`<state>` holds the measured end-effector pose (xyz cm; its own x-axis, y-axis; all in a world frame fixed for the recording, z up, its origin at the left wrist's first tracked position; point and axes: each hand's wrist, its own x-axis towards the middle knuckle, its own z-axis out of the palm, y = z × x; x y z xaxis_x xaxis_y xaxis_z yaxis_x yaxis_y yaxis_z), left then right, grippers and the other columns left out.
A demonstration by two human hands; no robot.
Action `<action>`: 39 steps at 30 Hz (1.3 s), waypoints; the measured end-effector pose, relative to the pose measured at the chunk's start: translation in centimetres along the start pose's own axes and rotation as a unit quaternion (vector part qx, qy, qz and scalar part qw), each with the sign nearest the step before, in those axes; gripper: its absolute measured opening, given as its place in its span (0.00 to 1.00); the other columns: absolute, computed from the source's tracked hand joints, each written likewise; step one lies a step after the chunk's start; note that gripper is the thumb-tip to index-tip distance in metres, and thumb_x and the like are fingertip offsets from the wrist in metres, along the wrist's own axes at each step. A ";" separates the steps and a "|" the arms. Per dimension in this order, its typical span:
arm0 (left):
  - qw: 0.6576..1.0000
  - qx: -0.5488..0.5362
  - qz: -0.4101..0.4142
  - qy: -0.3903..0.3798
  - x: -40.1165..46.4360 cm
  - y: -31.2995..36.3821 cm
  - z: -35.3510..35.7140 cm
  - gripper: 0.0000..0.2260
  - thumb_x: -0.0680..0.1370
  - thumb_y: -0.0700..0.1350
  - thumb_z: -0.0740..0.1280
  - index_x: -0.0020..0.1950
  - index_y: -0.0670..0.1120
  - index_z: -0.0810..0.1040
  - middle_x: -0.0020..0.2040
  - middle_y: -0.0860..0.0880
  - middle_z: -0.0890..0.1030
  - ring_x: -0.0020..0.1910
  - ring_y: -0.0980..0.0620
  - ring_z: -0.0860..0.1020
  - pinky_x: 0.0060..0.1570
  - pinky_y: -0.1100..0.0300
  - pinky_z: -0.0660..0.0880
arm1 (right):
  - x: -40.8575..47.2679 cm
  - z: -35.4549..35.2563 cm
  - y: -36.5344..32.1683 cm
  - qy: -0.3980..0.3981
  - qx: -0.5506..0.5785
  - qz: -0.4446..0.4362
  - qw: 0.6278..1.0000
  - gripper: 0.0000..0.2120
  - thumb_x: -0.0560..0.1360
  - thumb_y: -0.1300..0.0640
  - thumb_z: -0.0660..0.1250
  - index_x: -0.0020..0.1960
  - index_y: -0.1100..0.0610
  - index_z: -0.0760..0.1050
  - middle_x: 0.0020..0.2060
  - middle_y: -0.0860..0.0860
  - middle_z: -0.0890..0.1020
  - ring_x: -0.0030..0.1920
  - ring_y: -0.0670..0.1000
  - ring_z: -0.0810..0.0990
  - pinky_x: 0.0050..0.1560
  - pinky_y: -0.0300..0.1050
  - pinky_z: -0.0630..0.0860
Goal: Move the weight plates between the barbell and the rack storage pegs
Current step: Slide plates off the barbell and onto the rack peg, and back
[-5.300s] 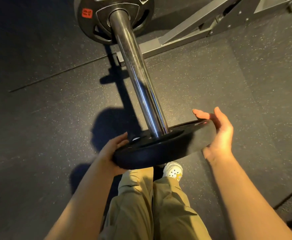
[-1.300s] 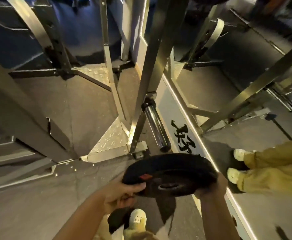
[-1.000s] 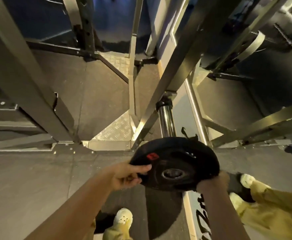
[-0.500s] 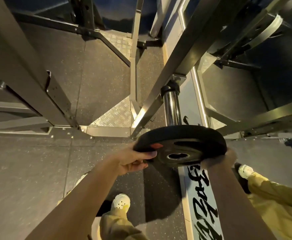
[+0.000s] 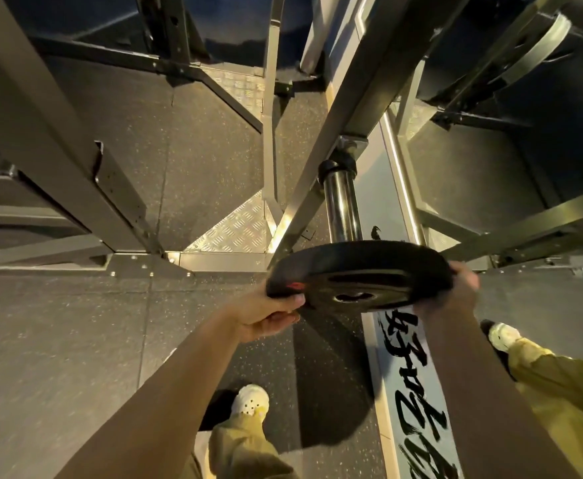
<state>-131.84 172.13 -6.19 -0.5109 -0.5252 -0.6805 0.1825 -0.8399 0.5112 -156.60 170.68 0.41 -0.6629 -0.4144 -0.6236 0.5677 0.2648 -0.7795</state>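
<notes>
Moved closer to the steel peg (image 5: pixel 341 205) since the earlier frame, the weight plate (image 5: pixel 359 276) is covering its tip while the left hand (image 5: pixel 265 314) and right hand (image 5: pixel 457 293) are gripping opposite rims; keep the hole centred, pushing squarely.

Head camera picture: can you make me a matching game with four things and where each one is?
Things:
1. weight plate
2. storage peg
3. left hand
4. white shoe

Places:
A. sticking out from the rack upright
B. on the speckled floor, bottom middle
C. held between both hands
D. gripping the plate's edge by the red label

Pairs: 1-C, 2-A, 3-D, 4-B
</notes>
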 end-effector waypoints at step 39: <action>0.661 0.518 0.384 0.384 -1.2 5.4 11.2 0.29 0.68 0.77 0.51 0.39 0.53 0.75 0.36 0.56 0.74 0.35 0.57 0.73 0.34 0.60 0.72 | -3.3 1.2 -0.5 -0.119 -0.142 -0.092 0.978 0.15 0.76 0.49 0.59 0.57 0.57 0.73 0.49 0.58 0.78 0.51 0.56 0.78 0.55 0.55 0.75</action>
<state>-139.64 169.79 3.23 0.0477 -0.9907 0.1273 -0.7362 0.0512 0.6748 -154.11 170.85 2.86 -0.5892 -0.6605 -0.4654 0.2683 0.3834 -0.8838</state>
